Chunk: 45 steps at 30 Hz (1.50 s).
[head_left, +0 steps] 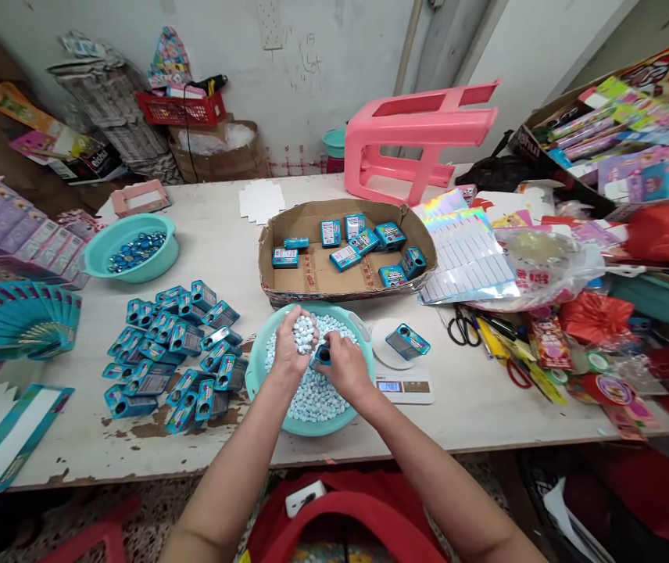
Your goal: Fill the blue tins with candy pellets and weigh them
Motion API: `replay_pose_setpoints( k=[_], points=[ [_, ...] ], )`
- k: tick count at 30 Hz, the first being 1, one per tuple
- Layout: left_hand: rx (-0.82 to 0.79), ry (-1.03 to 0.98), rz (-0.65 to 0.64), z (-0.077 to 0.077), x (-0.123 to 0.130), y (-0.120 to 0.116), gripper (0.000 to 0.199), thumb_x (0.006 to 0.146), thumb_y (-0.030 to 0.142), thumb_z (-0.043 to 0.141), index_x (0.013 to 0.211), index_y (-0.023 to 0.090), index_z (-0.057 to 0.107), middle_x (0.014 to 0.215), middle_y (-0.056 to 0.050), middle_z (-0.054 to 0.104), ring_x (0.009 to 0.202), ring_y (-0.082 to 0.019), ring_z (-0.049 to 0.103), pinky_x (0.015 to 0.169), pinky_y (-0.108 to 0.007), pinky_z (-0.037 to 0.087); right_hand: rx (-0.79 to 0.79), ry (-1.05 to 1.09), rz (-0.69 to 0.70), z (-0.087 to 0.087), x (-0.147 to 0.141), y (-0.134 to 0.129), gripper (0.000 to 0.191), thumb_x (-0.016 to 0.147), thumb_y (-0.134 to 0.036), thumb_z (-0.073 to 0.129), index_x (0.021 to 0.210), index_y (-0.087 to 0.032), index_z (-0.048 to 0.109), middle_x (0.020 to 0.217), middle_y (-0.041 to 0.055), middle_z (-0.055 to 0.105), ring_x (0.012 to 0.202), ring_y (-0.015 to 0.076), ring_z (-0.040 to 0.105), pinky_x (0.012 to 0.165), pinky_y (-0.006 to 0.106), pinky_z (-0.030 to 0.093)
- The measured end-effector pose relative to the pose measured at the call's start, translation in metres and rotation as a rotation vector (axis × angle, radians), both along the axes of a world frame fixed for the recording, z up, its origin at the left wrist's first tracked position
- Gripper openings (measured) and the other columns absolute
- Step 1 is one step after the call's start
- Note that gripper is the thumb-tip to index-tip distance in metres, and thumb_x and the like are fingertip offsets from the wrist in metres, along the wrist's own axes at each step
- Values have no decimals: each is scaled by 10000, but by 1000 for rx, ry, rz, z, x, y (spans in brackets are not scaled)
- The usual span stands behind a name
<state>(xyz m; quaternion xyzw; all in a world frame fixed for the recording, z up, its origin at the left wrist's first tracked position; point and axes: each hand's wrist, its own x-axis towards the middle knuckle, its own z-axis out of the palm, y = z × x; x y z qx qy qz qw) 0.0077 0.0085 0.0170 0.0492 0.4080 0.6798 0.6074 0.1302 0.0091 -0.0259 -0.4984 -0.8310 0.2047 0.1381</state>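
Over a turquoise basin (251, 381) full of pale blue candies (316, 404), my left hand (291, 348) is cupped around a heap of the same candies (304, 335). My right hand (345, 363) grips a small blue candy box (323, 356), its dark opening facing the heap. The fingers partly hide this box. Just right of the basin, another blue box (408, 341) lies on the round pan of a white digital scale (416, 387) with a lit display. To the left, several similar boxes (155, 352) stand and lie in a cluster.
Behind the basin is a cardboard tray (311, 291) with several blue boxes inside. A turquoise bowl (162, 266) of shiny blue pieces stands at the left. Scissors (463, 327), pens and packaging crowd the right side; a pink stool (363, 156) lies at the back.
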Motion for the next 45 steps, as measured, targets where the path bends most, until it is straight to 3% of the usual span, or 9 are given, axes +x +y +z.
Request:
replay_pose_setpoints(
  k=[3, 7, 14, 18, 21, 24, 32, 45],
  points=[
    [-50, 119, 103, -15, 11, 6, 252, 666, 355, 660, 697, 157, 506, 557, 30, 530, 398, -87, 480, 374, -197, 345, 13, 5, -29, -5, -12, 1, 446, 652, -190, 723, 1016, -195, 465, 877, 57, 624, 859, 255, 580, 735, 342, 421],
    [-95, 194, 179, -32, 13, 9, 268, 640, 355, 679, 698, 156, 509, 571, 38, 523, 434, -83, 483, 410, -196, 356, -52, 175, -28, -9, -13, 3, 470, 646, -110, 650, 1053, -209, 437, 921, 43, 619, 911, 234, 570, 756, 317, 431],
    [-115, 275, 275, -44, 12, 9, 243, 616, 315, 694, 672, 153, 521, 600, 45, 515, 487, -74, 490, 482, -202, 397, -124, 364, 56, -18, -11, 8, 535, 632, -60, 566, 1123, -214, 420, 1108, 63, 522, 983, 210, 551, 779, 315, 465],
    [-147, 252, 219, -47, 10, 8, 256, 628, 338, 689, 701, 160, 520, 602, 41, 522, 447, -75, 474, 430, -210, 360, -197, 458, 25, -28, 2, 6, 645, 615, -121, 661, 1199, -210, 402, 1204, 80, 487, 962, 201, 571, 794, 318, 476],
    [-136, 242, 172, -46, 8, 5, 264, 637, 347, 687, 715, 159, 518, 593, 34, 530, 438, -78, 471, 416, -211, 344, -288, 493, -61, -34, 14, 0, 488, 646, -225, 710, 1082, -212, 491, 1056, 41, 589, 908, 211, 597, 782, 327, 471],
    [-109, 221, 157, -41, 7, 3, 275, 642, 353, 692, 719, 163, 509, 571, 41, 516, 440, -82, 473, 424, -215, 357, -272, 495, -57, -32, 18, -6, 328, 700, -288, 705, 981, -214, 552, 944, 18, 633, 881, 220, 606, 767, 327, 457],
    [-26, 306, 172, -19, 6, 3, 295, 649, 352, 715, 765, 175, 508, 593, 44, 528, 488, -101, 530, 486, -221, 415, -134, 477, -53, -11, 9, 1, 296, 706, -292, 725, 964, -221, 596, 959, 38, 655, 934, 242, 596, 824, 364, 431],
    [46, 432, 163, -12, 9, 0, 255, 704, 339, 680, 636, 169, 502, 561, 25, 537, 519, -107, 545, 527, -216, 426, -96, 438, -56, 1, 6, -5, 309, 672, -251, 751, 941, -228, 601, 945, 27, 648, 922, 240, 570, 817, 359, 406]
  ],
)
